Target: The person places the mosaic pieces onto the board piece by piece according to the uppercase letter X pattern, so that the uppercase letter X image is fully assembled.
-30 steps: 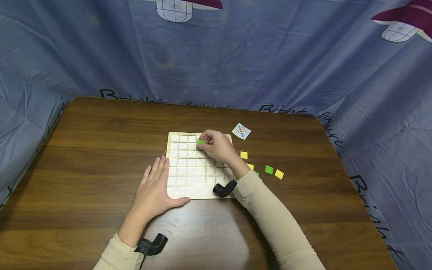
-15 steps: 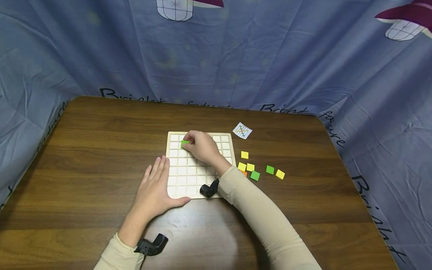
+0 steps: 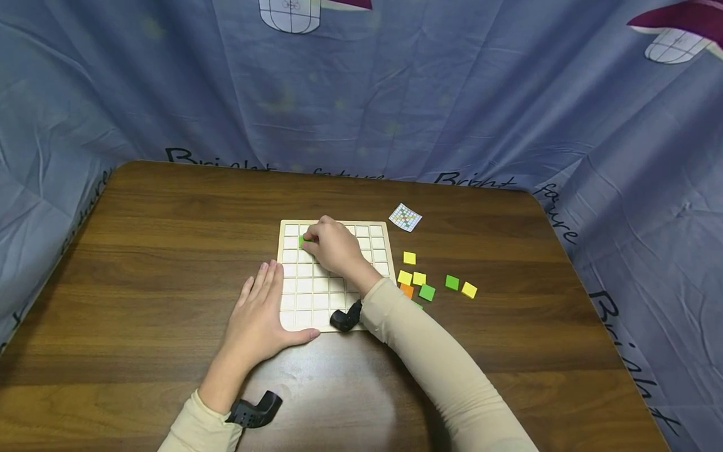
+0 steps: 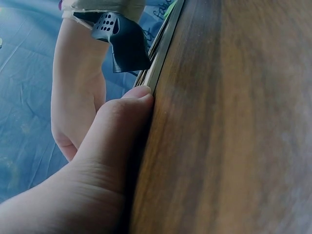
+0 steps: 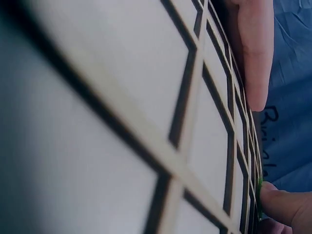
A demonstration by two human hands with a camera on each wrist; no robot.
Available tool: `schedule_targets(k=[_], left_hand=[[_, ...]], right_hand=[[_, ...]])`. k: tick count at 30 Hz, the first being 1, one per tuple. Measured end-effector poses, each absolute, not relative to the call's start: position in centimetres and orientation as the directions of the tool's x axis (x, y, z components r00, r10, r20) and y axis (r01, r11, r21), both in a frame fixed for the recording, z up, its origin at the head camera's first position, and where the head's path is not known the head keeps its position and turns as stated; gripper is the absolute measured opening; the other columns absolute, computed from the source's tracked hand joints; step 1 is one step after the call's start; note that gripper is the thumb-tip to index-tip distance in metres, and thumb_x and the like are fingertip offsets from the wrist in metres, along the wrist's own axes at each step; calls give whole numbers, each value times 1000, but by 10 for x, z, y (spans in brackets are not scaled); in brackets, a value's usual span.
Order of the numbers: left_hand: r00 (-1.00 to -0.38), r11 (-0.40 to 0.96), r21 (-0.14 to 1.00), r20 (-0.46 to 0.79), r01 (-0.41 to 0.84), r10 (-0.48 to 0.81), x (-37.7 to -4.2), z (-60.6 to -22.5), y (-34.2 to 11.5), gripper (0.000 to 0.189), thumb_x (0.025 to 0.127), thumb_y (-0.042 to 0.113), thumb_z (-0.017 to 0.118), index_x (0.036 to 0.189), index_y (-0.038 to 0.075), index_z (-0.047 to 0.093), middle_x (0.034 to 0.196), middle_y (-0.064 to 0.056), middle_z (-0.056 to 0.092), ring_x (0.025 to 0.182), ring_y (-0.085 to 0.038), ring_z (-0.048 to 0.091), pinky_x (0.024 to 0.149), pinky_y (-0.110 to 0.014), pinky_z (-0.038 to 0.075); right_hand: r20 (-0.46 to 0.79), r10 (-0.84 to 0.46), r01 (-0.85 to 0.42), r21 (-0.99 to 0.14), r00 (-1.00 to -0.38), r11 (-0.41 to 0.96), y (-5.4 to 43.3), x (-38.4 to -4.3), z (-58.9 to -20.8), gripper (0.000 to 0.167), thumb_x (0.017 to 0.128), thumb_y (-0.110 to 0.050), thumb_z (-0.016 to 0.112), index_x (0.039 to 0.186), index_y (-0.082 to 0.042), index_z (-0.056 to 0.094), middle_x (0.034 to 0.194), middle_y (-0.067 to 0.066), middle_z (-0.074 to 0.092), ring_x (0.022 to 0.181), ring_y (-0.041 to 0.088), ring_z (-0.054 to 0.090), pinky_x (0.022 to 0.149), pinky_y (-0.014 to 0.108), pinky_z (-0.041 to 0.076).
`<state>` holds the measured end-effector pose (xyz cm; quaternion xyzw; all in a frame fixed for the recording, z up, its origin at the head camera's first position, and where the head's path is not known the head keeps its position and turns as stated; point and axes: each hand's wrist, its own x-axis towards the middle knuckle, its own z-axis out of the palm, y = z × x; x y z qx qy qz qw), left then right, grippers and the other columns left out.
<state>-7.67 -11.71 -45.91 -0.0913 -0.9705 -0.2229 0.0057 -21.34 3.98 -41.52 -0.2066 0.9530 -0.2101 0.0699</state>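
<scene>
A pale wooden grid board (image 3: 304,301) with square cells lies on the table. My right hand (image 3: 334,248) reaches over its upper left part and pinches a green square tile (image 3: 303,242) at a cell in the second row. In the right wrist view the thumb (image 5: 282,202) meets the green tile's edge right at the board's surface. My left hand (image 3: 257,311) lies with straight fingers along the board's left edge, its thumb at the front edge. The left wrist view shows that thumb (image 4: 122,114) against the board's side.
Right of the board lie several loose tiles: yellow (image 3: 409,258), green (image 3: 427,292) and orange (image 3: 406,290), one partly behind the right sleeve (image 3: 429,351). A small printed pattern card (image 3: 405,217) lies beyond the board's right corner. A blue curtain (image 3: 361,94) hangs behind the table.
My right hand has moved left across the board with the green tile and come down at a cell. More loose tiles show from behind the sleeve. The left hand has stayed put.
</scene>
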Motion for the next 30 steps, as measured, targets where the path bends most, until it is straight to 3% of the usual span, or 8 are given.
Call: schedule_targets(k=[5,11,18,23,27,30], left_hand=[[-983,887,427,44,178,177,-77,-460,-116,140,63,84,68,157,-4,14,165,-20,16,155,-34,14,125,-51,13],[-984,890,423,37,171,172,-76,-459,-116,139,63,84,67,157,-4,14,165,-20,15,155,-34,14,125,-52,14],[-984,884,433,51,177,172,-76,-459,-117,139,62,84,68,157,-4,15,165,-20,16,154,-35,15,124,-53,16],[-982,875,446,69,188,176,-76,-460,-116,139,62,84,69,156,-4,17,164,-21,18,154,-36,16,124,-54,17],[-983,873,452,58,181,174,-76,-460,-117,139,62,83,69,157,-3,16,165,-20,16,154,-34,14,124,-53,15],[-984,874,452,53,177,172,-76,-460,-117,140,62,84,69,157,-3,15,165,-19,16,155,-34,14,125,-52,14]], right_hand=[[-57,-476,-411,-420,-878,809,50,-212,-412,26,96,-27,66,119,-18,73,109,-3,66,97,13,64,81,30,55],[-77,-482,-400,-453,-873,797,86,-205,-400,33,96,-24,64,129,-20,65,109,-2,66,85,14,61,73,33,51],[-106,-412,-333,-424,-905,842,170,-188,-389,38,95,-27,68,131,-17,63,117,3,65,98,21,64,80,41,52],[-127,-318,-253,-367,-939,895,238,-173,-394,43,93,-25,70,133,-12,62,124,10,63,116,32,58,94,52,49],[-135,-264,-207,-334,-955,920,280,-160,-399,48,93,-22,70,137,-7,59,128,17,60,120,40,52,99,58,44],[-117,-257,-207,-330,-959,921,297,-153,-403,47,92,-21,71,134,-2,61,124,20,61,114,41,53,94,58,45]])
